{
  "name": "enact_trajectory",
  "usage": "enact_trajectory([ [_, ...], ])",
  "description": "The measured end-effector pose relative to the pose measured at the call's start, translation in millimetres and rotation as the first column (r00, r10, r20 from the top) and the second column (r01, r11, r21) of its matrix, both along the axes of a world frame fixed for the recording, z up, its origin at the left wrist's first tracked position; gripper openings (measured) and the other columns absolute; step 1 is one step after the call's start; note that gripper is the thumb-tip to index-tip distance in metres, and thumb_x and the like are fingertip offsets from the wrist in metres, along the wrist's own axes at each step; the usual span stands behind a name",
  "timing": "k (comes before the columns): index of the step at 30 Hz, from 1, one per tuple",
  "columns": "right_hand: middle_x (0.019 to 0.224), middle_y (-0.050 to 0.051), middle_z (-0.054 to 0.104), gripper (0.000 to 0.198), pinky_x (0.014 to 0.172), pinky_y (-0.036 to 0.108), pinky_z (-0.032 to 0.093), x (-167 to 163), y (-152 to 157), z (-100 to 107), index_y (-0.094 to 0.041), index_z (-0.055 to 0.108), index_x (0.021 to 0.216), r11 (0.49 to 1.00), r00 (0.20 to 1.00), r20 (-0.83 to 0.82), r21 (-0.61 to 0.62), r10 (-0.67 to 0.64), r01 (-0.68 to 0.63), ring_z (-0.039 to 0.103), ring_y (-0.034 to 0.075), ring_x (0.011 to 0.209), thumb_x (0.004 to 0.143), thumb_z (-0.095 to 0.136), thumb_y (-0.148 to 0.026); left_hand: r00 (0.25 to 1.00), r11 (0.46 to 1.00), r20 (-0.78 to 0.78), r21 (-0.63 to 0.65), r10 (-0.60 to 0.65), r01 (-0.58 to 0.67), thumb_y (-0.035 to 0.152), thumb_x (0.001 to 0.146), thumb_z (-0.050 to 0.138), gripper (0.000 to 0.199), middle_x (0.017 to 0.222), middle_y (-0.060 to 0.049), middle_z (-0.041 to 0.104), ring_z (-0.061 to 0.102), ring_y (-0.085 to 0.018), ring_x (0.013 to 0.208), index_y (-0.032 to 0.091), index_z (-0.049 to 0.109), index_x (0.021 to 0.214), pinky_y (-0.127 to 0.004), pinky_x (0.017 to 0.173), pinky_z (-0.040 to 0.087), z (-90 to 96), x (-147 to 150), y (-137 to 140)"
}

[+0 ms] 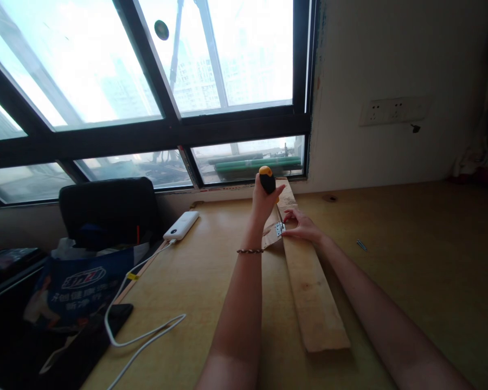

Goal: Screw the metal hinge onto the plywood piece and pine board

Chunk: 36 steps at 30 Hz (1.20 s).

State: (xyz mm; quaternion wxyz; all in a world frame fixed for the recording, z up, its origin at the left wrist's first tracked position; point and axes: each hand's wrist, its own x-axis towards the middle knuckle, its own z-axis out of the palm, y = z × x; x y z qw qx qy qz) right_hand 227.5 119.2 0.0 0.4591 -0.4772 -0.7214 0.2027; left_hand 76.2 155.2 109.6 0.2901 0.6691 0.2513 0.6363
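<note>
My left hand is closed around the black and yellow handle of a screwdriver, which is held upright with its shaft pointing down at a metal hinge. The hinge lies across a long wooden plank and a smaller piece of wood on the plank's left. My right hand rests on the plank, thumb and fingers closed at the hinge's right edge. Whether those fingers also steady a screw is too small to make out. A few loose screws lie on the table right of my right hand.
The wooden table meets a window and wall at the back. A white power bank with a white cable sits on its left side. Beyond the left edge are a black chair and a blue bag.
</note>
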Motion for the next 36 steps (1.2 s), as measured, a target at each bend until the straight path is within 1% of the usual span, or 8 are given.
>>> enact_trajectory([
  [8,0.092,0.003,0.062,0.070,0.088,0.037,0.043,1.0,1.3,-1.9,-0.021,0.046,0.112,1.000,1.000,0.010,0.012,0.009,-0.009,0.058,0.020,0.092,0.054,0.079,-0.040,0.972,0.975,-0.103,0.092,0.209,-0.200,0.040,0.055,0.077,0.056,0.081,-0.001,0.051,0.051,-0.014,0.072,0.019,0.052,0.101,-0.025,0.063,0.042,0.3,-6.2,3.3],
  [11,0.092,0.003,0.062,0.070,0.088,0.037,0.042,0.9,0.9,-1.7,-0.021,0.046,0.113,1.000,1.000,0.009,0.016,0.011,-0.011,0.058,0.020,0.091,0.054,0.079,-0.040,0.968,0.971,-0.120,0.119,0.222,-0.208,0.039,0.052,0.078,0.058,0.076,0.000,0.052,0.050,-0.013,0.068,0.018,0.054,0.100,-0.025,0.061,0.041,0.6,-7.9,1.9],
  [16,0.092,0.002,0.063,0.070,0.088,0.038,0.042,0.6,0.6,-0.7,-0.021,0.047,0.112,1.000,1.000,0.011,0.009,0.001,-0.001,0.058,0.021,0.092,0.053,0.079,-0.039,0.957,0.970,-0.161,0.052,0.242,-0.237,0.034,0.052,0.079,0.067,0.063,0.006,0.048,0.046,-0.009,0.057,0.018,0.051,0.110,-0.022,0.055,0.037,1.0,-8.3,0.0],
  [18,0.091,0.002,0.063,0.070,0.087,0.038,0.041,0.7,0.5,-0.2,-0.021,0.047,0.112,1.000,1.000,0.008,0.009,-0.002,0.001,0.058,0.021,0.092,0.052,0.079,-0.038,0.953,0.970,-0.180,0.044,0.242,-0.238,0.032,0.053,0.078,0.063,0.061,0.007,0.047,0.045,-0.009,0.055,0.019,0.052,0.108,-0.021,0.055,0.036,1.0,-8.5,-0.2],
  [21,0.092,0.002,0.063,0.069,0.087,0.038,0.041,0.8,0.1,0.3,-0.021,0.047,0.111,1.000,1.000,0.008,0.016,0.005,-0.005,0.058,0.021,0.091,0.052,0.080,-0.038,0.962,0.980,-0.184,0.039,0.201,-0.197,0.030,0.055,0.076,0.050,0.064,0.005,0.050,0.047,-0.009,0.059,0.019,0.056,0.099,-0.021,0.056,0.037,-0.2,-9.1,0.9],
  [25,0.091,0.003,0.063,0.068,0.086,0.037,0.042,1.0,-0.3,0.8,-0.021,0.047,0.111,0.999,1.000,0.016,0.032,0.012,-0.012,0.058,0.021,0.091,0.053,0.079,-0.039,0.981,0.996,-0.169,-0.002,0.090,-0.092,0.027,0.059,0.072,0.036,0.071,0.002,0.056,0.053,-0.010,0.065,0.017,0.057,0.089,-0.021,0.060,0.040,-2.4,-10.0,3.7],
  [32,0.091,0.003,0.062,0.069,0.086,0.037,0.043,0.6,-0.6,1.6,-0.021,0.047,0.112,1.000,1.000,0.015,0.015,0.002,-0.003,0.058,0.020,0.089,0.053,0.079,-0.040,0.978,0.991,-0.165,-0.062,-0.131,0.122,0.021,0.058,0.071,0.027,0.072,0.000,0.058,0.054,-0.011,0.067,0.015,0.058,0.081,-0.023,0.062,0.043,-0.6,-7.6,-0.7],
  [36,0.091,0.003,0.062,0.068,0.085,0.036,0.043,0.1,-1.4,2.6,-0.021,0.047,0.111,1.000,1.000,0.010,0.014,0.006,-0.006,0.058,0.020,0.088,0.054,0.079,-0.039,0.968,0.986,-0.191,-0.049,-0.164,0.157,0.018,0.060,0.069,0.023,0.074,-0.001,0.056,0.052,-0.011,0.067,0.015,0.057,0.079,-0.023,0.062,0.044,-0.9,-4.9,-1.9],
])
